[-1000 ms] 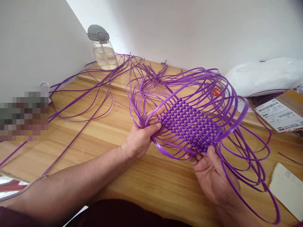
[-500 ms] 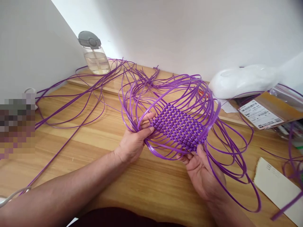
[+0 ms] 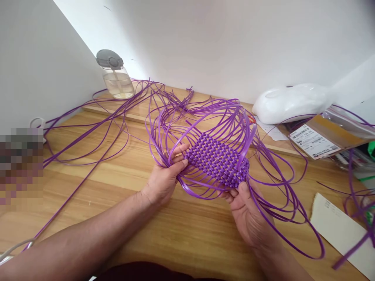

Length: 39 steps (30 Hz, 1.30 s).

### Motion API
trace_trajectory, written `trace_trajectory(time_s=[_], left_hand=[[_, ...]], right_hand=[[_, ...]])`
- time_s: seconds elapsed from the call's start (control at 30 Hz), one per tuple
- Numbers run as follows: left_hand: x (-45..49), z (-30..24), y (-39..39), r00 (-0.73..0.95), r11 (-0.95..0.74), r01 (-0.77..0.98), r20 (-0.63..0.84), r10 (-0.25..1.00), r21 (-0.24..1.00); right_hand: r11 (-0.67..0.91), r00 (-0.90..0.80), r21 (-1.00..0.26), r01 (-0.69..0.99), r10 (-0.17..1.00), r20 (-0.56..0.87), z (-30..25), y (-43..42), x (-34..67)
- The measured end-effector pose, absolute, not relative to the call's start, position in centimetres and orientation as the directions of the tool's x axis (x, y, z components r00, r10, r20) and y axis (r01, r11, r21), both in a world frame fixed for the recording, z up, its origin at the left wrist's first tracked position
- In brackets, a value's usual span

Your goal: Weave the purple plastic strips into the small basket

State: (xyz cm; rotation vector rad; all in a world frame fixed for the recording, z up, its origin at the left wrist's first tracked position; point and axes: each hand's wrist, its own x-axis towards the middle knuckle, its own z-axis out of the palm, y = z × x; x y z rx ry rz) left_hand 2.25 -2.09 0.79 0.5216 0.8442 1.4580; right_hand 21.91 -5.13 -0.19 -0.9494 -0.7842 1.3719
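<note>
- Woven purple panel (image 3: 216,160): I see it above the tabletop (image 3: 123,179), right of and nearer than the water bottle (image 3: 117,82).
- Left hand (image 3: 164,179) pinches the bottle-side end; right hand (image 3: 249,216) grips the corner farthest from the bottle.
- The broad strap (image 3: 247,145) has drawn inward.
- Both grips match a second ago; I judge the weave unaltered.

Light is bright and diffuse, strongest on the wall (image 3: 117,31) at upper left, with the top right corner darker. Soft sheen shows on the desk (image 3: 175,234) and weave (image 3: 211,152); the label (image 3: 316,142)'s small print is blurred.
</note>
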Motion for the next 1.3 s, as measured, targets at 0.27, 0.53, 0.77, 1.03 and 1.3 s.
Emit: trace_trajectory(time_s=[0.27, 0.53, 0.77, 1.03, 1.3], left_hand=[[2.1, 0.6, -2.0, -0.1, 0.062, -0.624, -0.158, 0.982, 0.779], [2.2, 0.6, -2.2, -0.119, 0.069, -0.538, -0.156, 0.98, 0.84], [2.2, 0.8, -2.6, -0.116, 0.017, -0.403, -0.069, 0.991, 0.915], [2.6, 0.8, -3.3, -0.127, -0.042, -0.261, 0.009, 0.992, 0.965], [2.6, 0.6, -3.2, -0.144, -0.045, -0.228, 0.012, 0.989, 0.973]], right_hand=[[-0.083, 0.058, -0.856, -0.51, 0.99, -0.131, 0.0, -4.8, 22.1], [-0.106, 0.015, -0.851, -0.515, 0.991, -0.133, 0.1, -4.5, 22.5], [-0.112, 0.022, -0.851, -0.514, 0.989, -0.144, 0.2, -4.1, 23.1], [-0.128, 0.002, -0.854, -0.504, 0.989, -0.15, 0.3, -4.1, 23.3], [-0.131, -0.016, -0.867, -0.481, 0.99, -0.14, 0.4, -4.1, 23.3]])
